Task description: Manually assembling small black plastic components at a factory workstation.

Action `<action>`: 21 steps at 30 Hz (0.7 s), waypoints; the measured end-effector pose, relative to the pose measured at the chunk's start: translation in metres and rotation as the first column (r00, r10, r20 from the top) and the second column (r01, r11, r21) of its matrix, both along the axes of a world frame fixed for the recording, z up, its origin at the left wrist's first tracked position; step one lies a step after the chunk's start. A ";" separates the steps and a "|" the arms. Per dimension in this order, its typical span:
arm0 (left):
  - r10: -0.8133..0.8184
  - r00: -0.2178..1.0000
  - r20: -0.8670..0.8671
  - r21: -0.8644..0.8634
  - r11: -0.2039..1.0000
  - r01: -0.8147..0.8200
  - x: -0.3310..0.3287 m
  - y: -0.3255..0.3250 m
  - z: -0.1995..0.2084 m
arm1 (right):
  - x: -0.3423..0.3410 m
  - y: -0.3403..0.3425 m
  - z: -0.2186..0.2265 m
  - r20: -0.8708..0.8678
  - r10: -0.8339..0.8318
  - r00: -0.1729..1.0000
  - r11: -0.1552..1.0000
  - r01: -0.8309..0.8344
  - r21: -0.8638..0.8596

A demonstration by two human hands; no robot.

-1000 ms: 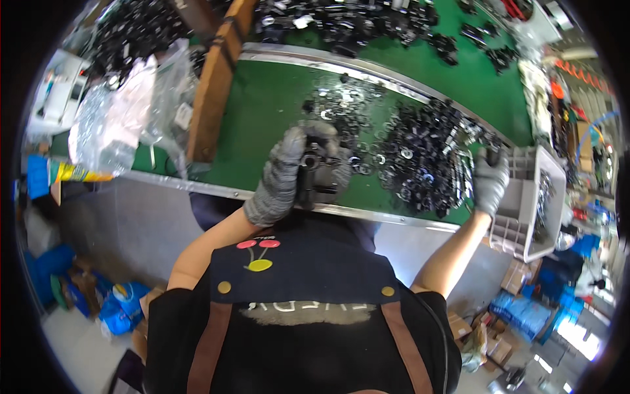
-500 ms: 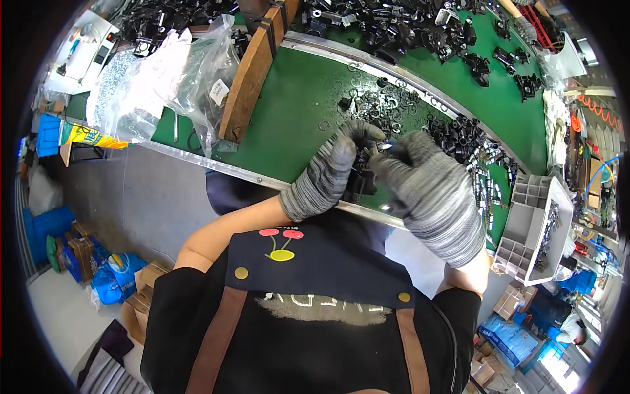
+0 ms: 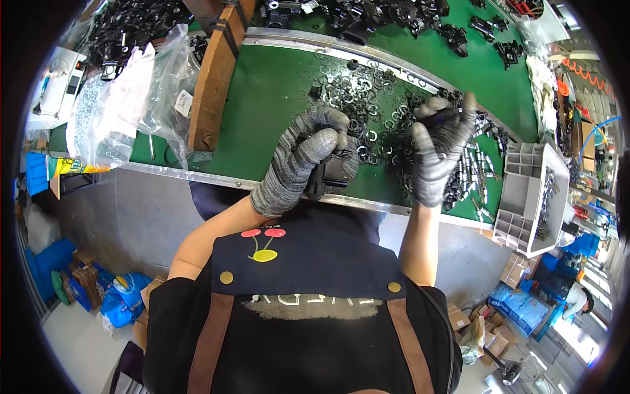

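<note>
My left hand (image 3: 298, 157), in a grey knitted glove, is closed around a black metal part (image 3: 333, 172) near the bench's front edge. The fingers hide much of that part. My right hand (image 3: 436, 154), gloved alike, hovers over a heap of small black ring-shaped pieces (image 3: 401, 161), thumb and fingers spread apart. A dark patch shows at its palm; whether that is glove or an object I cannot make out. Thin loose rings (image 3: 372, 136) lie scattered between the hands and beyond them. Silvery cylindrical pins (image 3: 474, 172) are piled right of my right hand.
A wooden board (image 3: 213, 92) stands on the green bench (image 3: 262, 85) at the left, beside clear plastic bags (image 3: 161, 98). Black metal assemblies (image 3: 367, 20) cover the far side behind a metal rail (image 3: 315, 43). A grey compartmented bin (image 3: 518, 197) stands at the right edge.
My right hand has left the part in my left hand and moved right to the small-pieces heap, its fingers spreading. My left hand still grips the black part; the view has shifted slightly.
</note>
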State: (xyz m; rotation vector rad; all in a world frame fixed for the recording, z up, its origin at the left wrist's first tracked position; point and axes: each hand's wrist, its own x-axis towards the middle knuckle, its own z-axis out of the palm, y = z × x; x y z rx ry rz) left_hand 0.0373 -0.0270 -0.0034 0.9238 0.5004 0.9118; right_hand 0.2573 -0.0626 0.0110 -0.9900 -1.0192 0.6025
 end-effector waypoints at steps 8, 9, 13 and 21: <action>-0.043 0.977 0.210 -0.132 0.989 0.072 0.004 0.004 -0.004 | 0.031 -0.003 -0.004 0.185 -0.190 0.964 0.978 0.202 -0.051; -0.042 0.977 0.208 -0.135 0.988 0.071 0.004 0.003 -0.006 | 0.031 -0.005 -0.002 0.078 -0.125 0.989 0.992 0.125 -0.001; 0.014 1.000 -0.016 -0.042 0.999 -0.015 0.003 -0.002 0.002 | 0.017 -0.006 0.007 -0.183 0.048 0.982 0.991 -0.024 0.131; 0.018 0.986 0.163 -0.195 0.981 0.015 0.001 -0.001 -0.003 | 0.000 0.010 -0.017 -0.307 0.108 0.946 0.983 -0.054 0.177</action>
